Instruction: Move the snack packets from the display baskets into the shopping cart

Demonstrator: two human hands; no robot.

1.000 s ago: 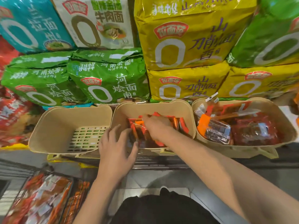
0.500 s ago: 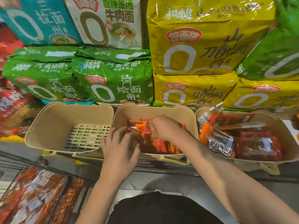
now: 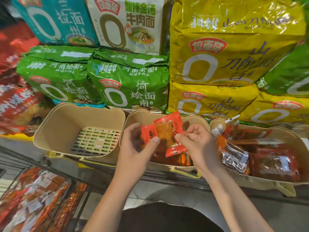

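Note:
Three beige display baskets stand in a row on the shelf edge. The left basket (image 3: 55, 131) shows only its slotted floor. Above the middle basket (image 3: 138, 116) both my hands hold small red-orange snack packets (image 3: 167, 133). My left hand (image 3: 135, 148) pinches one packet's left end with the thumb. My right hand (image 3: 199, 144) grips the larger packet from the right. More packets (image 3: 178, 159) lie in the middle basket under my hands. The right basket (image 3: 301, 148) holds several red and silver packets (image 3: 270, 163). The wire shopping cart (image 3: 78, 190) at lower left holds many packets.
Large noodle multipacks are stacked behind the baskets: green (image 3: 128, 84), yellow (image 3: 225, 52), teal (image 3: 55, 19) and white (image 3: 127, 22). Red bags (image 3: 15, 104) sit at far left. A dark shelf rail (image 3: 167, 178) runs under the baskets.
Both hands have lifted out of the middle basket with red-orange packets, which now show above its rim. The view has shifted closer and slightly left.

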